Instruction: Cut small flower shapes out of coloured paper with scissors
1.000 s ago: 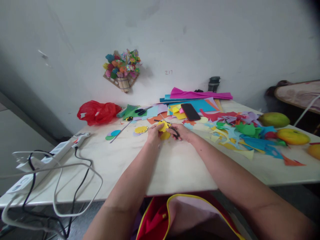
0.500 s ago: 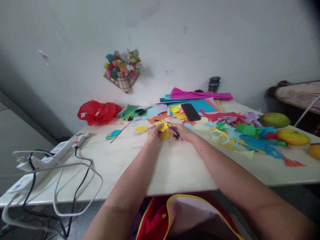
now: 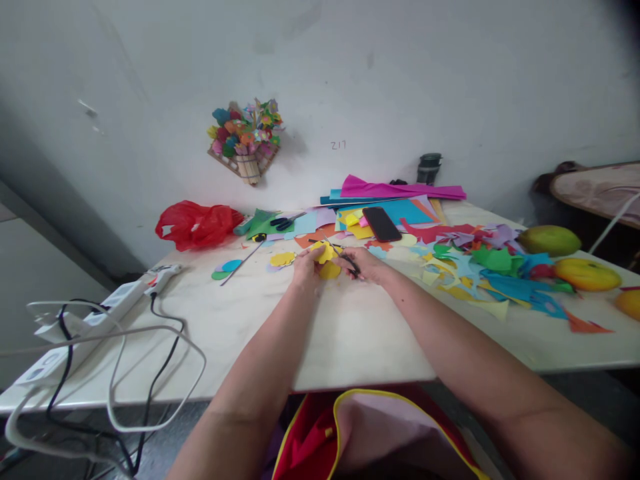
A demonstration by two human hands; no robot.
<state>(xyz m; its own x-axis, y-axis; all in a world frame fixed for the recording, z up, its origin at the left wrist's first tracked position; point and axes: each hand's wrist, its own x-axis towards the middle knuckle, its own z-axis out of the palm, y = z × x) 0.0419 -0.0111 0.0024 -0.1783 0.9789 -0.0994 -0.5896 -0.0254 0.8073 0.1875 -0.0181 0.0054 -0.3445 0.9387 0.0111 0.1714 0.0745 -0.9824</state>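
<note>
My left hand (image 3: 306, 264) is closed on a yellow paper flower (image 3: 325, 252) with a scalloped edge. My right hand (image 3: 364, 263) grips a pair of scissors (image 3: 352, 264) by the dark handles, the blades lying at the flower's right edge. Below the flower, a round yellow paper piece (image 3: 330, 271) shows on the table. Left of my left hand is another yellow scalloped piece (image 3: 283, 259). Farther left lie a blue paper circle (image 3: 231, 265) and a green one (image 3: 220, 275), beside a thin purple stick (image 3: 243, 263).
Paper scraps (image 3: 465, 267) spread over the right side, near mangoes (image 3: 587, 274). A phone (image 3: 381, 224) rests on coloured sheets at the back. Second scissors (image 3: 286, 222) lie by a red plastic bag (image 3: 197, 225). A power strip (image 3: 80, 333) with loose cables occupies the left edge.
Both hands stay in nearly the same place, holding the flower and the scissors. The scissor blades have shifted very slightly; the rest looks the same.
</note>
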